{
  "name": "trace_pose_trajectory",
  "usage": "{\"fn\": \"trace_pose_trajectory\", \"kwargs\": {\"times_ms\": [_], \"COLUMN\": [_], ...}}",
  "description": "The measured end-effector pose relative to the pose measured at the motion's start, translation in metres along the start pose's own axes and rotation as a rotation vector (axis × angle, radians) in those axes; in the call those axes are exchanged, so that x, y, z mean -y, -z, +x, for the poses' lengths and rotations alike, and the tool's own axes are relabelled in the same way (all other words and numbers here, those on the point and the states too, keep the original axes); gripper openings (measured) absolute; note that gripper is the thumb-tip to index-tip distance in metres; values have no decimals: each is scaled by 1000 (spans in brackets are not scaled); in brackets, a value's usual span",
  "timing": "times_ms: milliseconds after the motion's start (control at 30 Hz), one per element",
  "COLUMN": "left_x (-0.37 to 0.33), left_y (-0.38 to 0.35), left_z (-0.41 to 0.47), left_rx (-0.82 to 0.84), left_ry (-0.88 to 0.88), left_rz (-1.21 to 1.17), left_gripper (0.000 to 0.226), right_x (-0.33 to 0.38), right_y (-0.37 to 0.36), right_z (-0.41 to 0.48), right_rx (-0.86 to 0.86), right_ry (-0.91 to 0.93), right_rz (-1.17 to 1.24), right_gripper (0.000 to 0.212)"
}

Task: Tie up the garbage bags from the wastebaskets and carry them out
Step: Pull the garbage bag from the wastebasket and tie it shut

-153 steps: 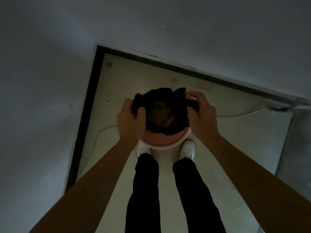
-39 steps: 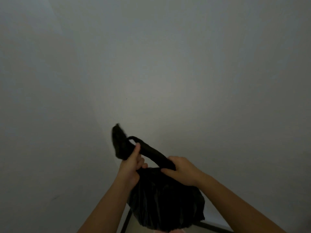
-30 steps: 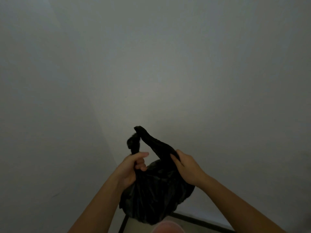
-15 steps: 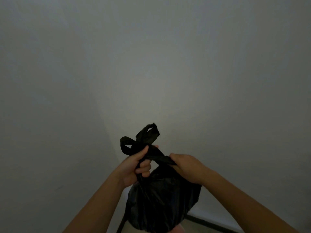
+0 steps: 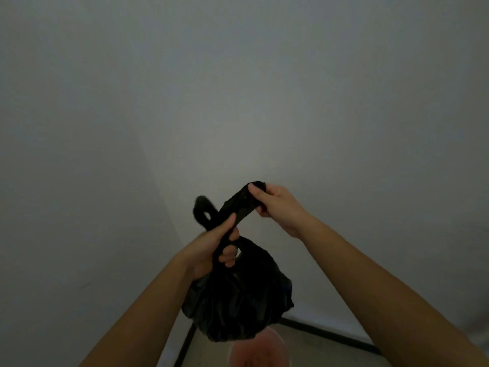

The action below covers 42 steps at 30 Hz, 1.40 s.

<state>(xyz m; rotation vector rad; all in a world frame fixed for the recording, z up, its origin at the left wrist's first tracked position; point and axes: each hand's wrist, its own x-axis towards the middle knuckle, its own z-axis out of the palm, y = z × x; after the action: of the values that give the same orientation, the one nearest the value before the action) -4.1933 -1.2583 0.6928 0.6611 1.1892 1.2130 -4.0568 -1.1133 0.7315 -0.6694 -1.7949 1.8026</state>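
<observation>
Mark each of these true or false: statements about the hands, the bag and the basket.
1. The right hand pinches a strip of the bag. True.
2. The left hand is empty. False: it grips the bag's neck.
3. The basket shows below the bag. True.
4. The bag is white. False: it is black.
5. The bag lies on the floor. False: both hands hold it up.
</observation>
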Motion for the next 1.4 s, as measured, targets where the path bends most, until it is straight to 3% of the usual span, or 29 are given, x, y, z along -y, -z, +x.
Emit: {"fn": "trace_pose_trajectory", "kwargs": {"times_ms": [133, 267, 433, 533, 600, 700, 767, 867, 900, 967, 1033, 1167, 1267, 1333, 1400], "left_x": [2, -2, -11, -16, -20, -27, -30, -33, -34, -37, -39, -36, -25, -20, -17], "left_y": [11, 21, 27, 28, 24, 17, 14, 9, 9, 11, 15, 21, 23, 21, 18], "left_z": [-1, -4, -6, -7, -8, -10, -11, -13, -14, -17, -19, -16, -6, 0, 2], "left_rx": [-40, -145, -133, -105, -83, -74, -41, 51, 82, 89, -26, -368, -612, -685, -627], "left_ry": [-101, -173, -300, -306, -265, -186, -146, -79, -56, -28, -27, -35, -157, -288, -402], "left_rz": [-271, -541, -653, -576, -433, -231, -140, -30, 5, 107, 237, 258, 230, 23, -314], "left_gripper": [45, 41, 27, 31, 35, 42, 43, 44, 44, 46, 48, 50, 48, 47, 48], "right_x": [-3, -29, -53, -53, -49, -45, -42, -43, -44, -48, -50, -57, -60, -61, -62], "right_y": [9, 10, 6, 10, 12, 8, 6, 0, -4, -9, -7, -2, -3, -2, -2], "right_z": [-6, -24, -36, -39, -39, -33, -26, -18, -16, -12, -11, -14, -21, -26, -30], "right_rx": [-91, 20, 264, 367, 374, 121, 64, 315, 351, 296, 175, 108, 101, 156, 262], "right_ry": [101, 90, -59, -61, -22, 86, 104, 106, 116, 116, 88, 102, 80, 38, -43], "right_rz": [70, 125, -227, -379, -358, -317, -353, -501, -532, -507, -501, -525, -432, -386, -311], "right_gripper": [16, 22, 26, 28, 29, 19, 37, 75, 70, 36, 8, 4, 6, 5, 6]}}
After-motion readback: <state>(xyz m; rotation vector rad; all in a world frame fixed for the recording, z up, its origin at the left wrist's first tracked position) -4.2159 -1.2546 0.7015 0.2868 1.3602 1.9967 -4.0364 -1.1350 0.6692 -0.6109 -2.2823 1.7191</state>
